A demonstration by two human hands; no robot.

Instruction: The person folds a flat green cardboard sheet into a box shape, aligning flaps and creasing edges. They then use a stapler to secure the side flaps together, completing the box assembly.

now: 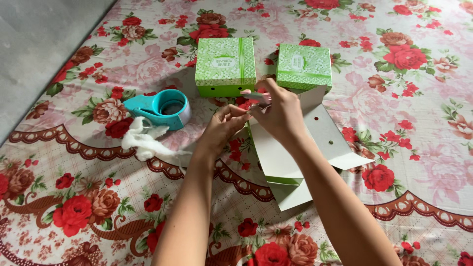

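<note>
The unfolded cardboard box (315, 143), white on its inner face and green along its edges, is laid flat on the flower-printed cloth (419, 162) near the middle of the view, with its flaps spread toward the lower right. Small round holes are seen in one of its white panels. Its upper edge is met by both hands. The left hand (224, 127) is curled with its fingertips pinched together at the left edge of the box; whether anything is gripped between them cannot be told. The right hand (282, 112) is closed around a small pinkish object (256, 94), of which only a narrow strip is shown above the knuckles; what kind of thing it is cannot be told. The two hands are set just beside each other, fingertips nearly touching.

Beyond the hands, two assembled green boxes are stood on the cloth: a larger one (225, 66) with a ribbon-like stripe printed across its lid, and a smaller one (303, 66) to its right, with a gap left between them. The smaller box is placed just past the far edge of the flat cardboard.

To the left of the hands, a teal tape dispenser (160, 108) is laid on the cloth, and a crumpled tuft of white material (144, 140) is found right against its near side. A plain grey surface (39, 44) is seen past the cloth's edge in the upper left corner.
</note>
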